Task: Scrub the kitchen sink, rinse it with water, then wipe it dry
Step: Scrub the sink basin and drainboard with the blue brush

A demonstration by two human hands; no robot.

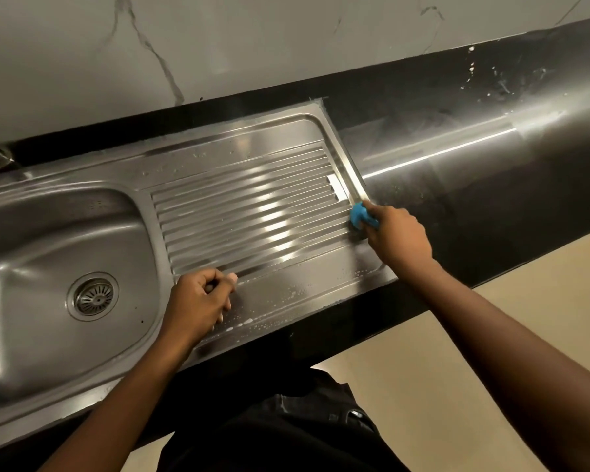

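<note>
Right hand (397, 236) gripping blue scrubber (360, 216) at right edge of drainboard (252, 206), left hand (198, 301) curled on its sudsy front lip, contents unclear, steel sink (48, 240) basin to left, drain strainer (94, 296), wet black bench (491, 199), marble-look wall (218, 39), beige floor (423, 386).

A bright blue scrubber (361, 216) on the silver, ribbed drainboard (246, 206); black countertop (491, 172), white wall tile (252, 46) veined in grey, beige floor (457, 352) below
</note>
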